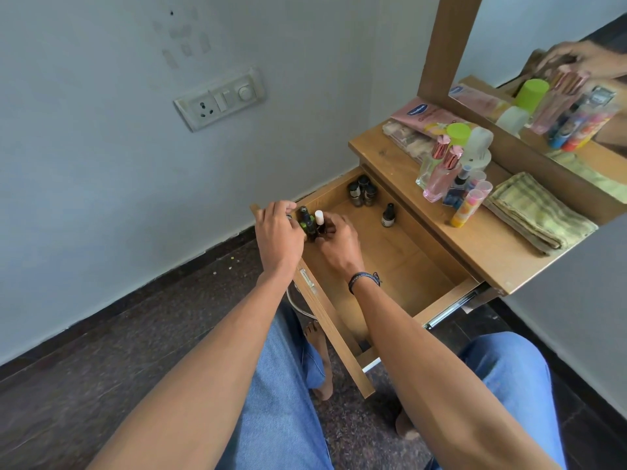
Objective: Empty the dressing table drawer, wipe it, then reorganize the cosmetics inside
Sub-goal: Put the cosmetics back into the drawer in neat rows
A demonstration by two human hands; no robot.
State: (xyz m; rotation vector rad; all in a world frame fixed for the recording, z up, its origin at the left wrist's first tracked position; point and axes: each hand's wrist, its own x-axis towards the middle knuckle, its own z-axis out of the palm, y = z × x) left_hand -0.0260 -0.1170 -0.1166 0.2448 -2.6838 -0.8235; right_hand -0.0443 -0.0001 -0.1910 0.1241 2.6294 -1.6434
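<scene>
The wooden drawer (400, 252) is pulled out wide under the dressing table top (481, 245). In its near left corner stand small bottles: a dark one with a white cap (319, 219) and a dark one with a green label (305, 218). My left hand (278, 232) curls round the green-label bottle at the drawer's front wall. My right hand (336, 239) pinches the white-capped bottle from the right. A cluster of three dark bottles (362, 191) stands in the far corner, and one single dark bottle (388, 216) stands near the back wall.
On the table top stand perfume bottles (441, 174), a green-capped bottle (458, 134), a white jar (480, 147), a pink tube (424, 115), small sprays and a folded checked cloth (536, 218). A mirror (556, 79) rises behind. My denim-clad knees are below the drawer.
</scene>
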